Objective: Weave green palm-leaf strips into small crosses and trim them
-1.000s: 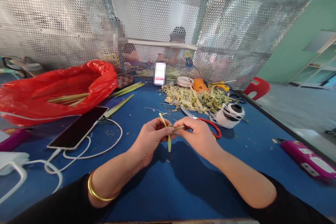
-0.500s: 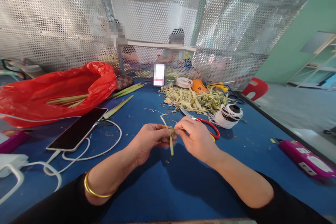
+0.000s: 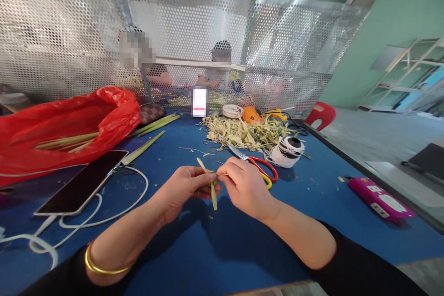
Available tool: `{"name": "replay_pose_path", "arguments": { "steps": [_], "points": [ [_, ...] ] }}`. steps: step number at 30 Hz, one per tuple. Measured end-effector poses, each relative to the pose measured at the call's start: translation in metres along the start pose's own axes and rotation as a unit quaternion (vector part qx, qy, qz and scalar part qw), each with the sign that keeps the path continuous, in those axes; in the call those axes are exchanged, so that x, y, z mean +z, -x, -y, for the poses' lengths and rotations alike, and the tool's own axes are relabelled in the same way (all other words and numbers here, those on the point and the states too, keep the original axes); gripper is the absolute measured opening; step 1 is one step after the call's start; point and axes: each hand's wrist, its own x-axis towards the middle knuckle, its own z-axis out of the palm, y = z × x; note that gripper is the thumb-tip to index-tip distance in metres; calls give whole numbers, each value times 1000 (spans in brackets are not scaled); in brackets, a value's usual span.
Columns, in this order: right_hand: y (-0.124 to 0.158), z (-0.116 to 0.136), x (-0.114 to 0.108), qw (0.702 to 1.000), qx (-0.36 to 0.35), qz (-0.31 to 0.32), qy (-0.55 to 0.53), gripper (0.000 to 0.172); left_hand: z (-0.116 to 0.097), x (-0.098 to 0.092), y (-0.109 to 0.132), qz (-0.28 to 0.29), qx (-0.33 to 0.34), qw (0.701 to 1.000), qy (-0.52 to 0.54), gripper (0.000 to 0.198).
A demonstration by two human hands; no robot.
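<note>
Between thumb and fingers, my left hand (image 3: 192, 184) pinches a pale green leaf strip (image 3: 214, 196), whose ends stick out above and below the grip. My right hand (image 3: 243, 185) is closed close beside it, pinching a thin pale strand (image 3: 222, 175) that runs to the leaf piece. The fingers hide how the two join. Just behind my right hand lie scissors (image 3: 258, 164) with red and yellow handles, blades pointing away to the left. A spool of white thread (image 3: 287, 152) stands to their right.
A heap of leaf scraps (image 3: 243, 133) lies at the back, with a tape roll (image 3: 232, 111) behind. At left are a red plastic bag (image 3: 69, 115) with long stalks, a phone (image 3: 83, 182) and a white cable (image 3: 121, 222). A magenta packet (image 3: 378, 199) lies right; a perforated screen (image 3: 187, 23) stands behind.
The camera view has swung right, so everything appears shifted left. The leaf strip's upper end has changed its angle in my left hand. Both hands keep their pinch close together.
</note>
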Motion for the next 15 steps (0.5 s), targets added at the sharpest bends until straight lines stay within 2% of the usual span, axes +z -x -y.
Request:
{"name": "replay_pose_path", "arguments": {
  "steps": [5,8,11,12,13,14,15],
  "points": [
    [1,-1,4,996,50,-10,-69,12,-3,-1,0,3,20,999,-31,27],
    [0,0,5,998,30,0,-52,14,-2,1,-2,-25,39,998,-50,23],
    [-6,-6,-8,999,10,37,-33,13,0,1,-5,-71,54,995,-36,19],
    [-8,-11,-17,999,20,39,-11,13,1,0,-7,-88,56,994,-19,19],
    [-11,-18,-28,998,55,13,35,17,1,-1,-8,-103,58,993,1,19],
    [-12,-26,-41,988,99,-25,113,26,1,-3,-9,-115,60,991,22,19],
    [-12,-36,-55,964,155,-57,207,36,1,-4,-10,-126,61,989,44,20]
  ]
}}
